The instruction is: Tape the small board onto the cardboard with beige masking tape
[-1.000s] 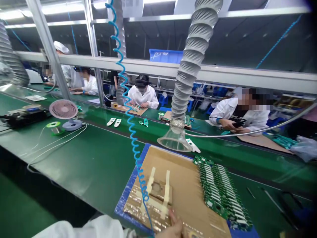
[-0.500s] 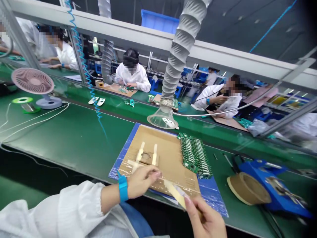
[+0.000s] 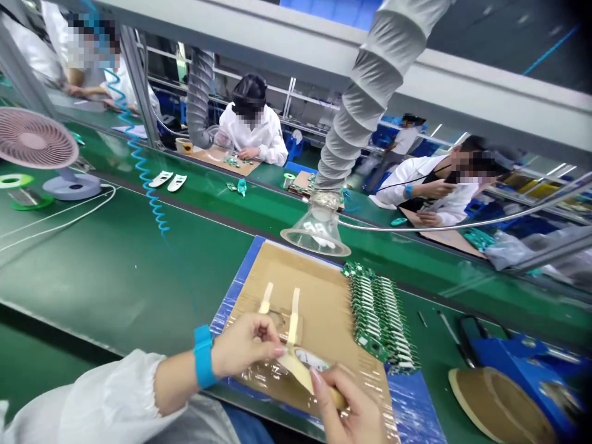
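Note:
A pale yellow strip of masking tape [image 3: 298, 372] stretches between my two hands, low over the cardboard-covered board. Its far end is pinched between the thumb and fingers of my left hand [image 3: 247, 345], which wears a blue wristband [image 3: 204, 356]. My right hand [image 3: 349, 404] is closed on the near end, thumb on top; its curled fingers partly hide what lies beneath. Just beyond the strip a small white piece [image 3: 312, 359] shows, partly covered. Two more tape strips, a left one [image 3: 266, 299] and a right one [image 3: 295, 314], lie on the cardboard [image 3: 319, 296] near my left hand.
Rows of green circuit boards [image 3: 382, 317] stand along the cardboard's right edge. A clear extraction hood [image 3: 317, 237] hangs behind it. On the right are a blue tape dispenser [image 3: 522, 364] and a large brown tape roll [image 3: 499, 401]. A pink fan [image 3: 37, 139] stands left; co-workers sit opposite.
My left hand has moved onto the tape's far end and now pinches it. My right hand has shifted left and stays closed on the tape. The whole view has swung slightly.

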### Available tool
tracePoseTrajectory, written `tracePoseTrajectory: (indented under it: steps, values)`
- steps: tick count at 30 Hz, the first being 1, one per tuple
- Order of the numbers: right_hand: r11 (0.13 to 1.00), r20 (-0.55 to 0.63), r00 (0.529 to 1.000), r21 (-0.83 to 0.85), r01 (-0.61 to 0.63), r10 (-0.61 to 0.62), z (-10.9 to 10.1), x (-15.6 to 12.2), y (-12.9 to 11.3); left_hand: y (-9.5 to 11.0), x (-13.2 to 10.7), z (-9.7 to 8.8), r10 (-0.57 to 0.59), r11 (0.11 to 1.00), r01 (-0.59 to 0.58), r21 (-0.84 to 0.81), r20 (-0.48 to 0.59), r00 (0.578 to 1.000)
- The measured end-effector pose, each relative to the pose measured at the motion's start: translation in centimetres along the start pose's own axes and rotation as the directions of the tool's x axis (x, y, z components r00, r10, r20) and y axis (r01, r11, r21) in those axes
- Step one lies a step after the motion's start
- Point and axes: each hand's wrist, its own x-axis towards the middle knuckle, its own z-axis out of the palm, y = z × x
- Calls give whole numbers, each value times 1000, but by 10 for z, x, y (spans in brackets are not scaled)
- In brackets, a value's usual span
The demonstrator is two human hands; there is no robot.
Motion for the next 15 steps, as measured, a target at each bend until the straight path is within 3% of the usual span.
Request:
tracePoseTrajectory:
  steps: [4,8,11,15]
  values:
    - [940,-18,1000,-342,-17,11,-2,35,27,0,31,-39,35,944,35,327,-206,978]
    - [631,22,983,-765,133,-181,-1,74,60,-9,60,-73,46,883,100,458,-296,954]
    - [469,155,959,-846,253,-237,9,91,70,-17,68,-79,70,829,114,548,-303,950]
    - [426,191,965,-869,252,-181,24,93,65,-23,68,-75,126,750,121,651,-320,939]
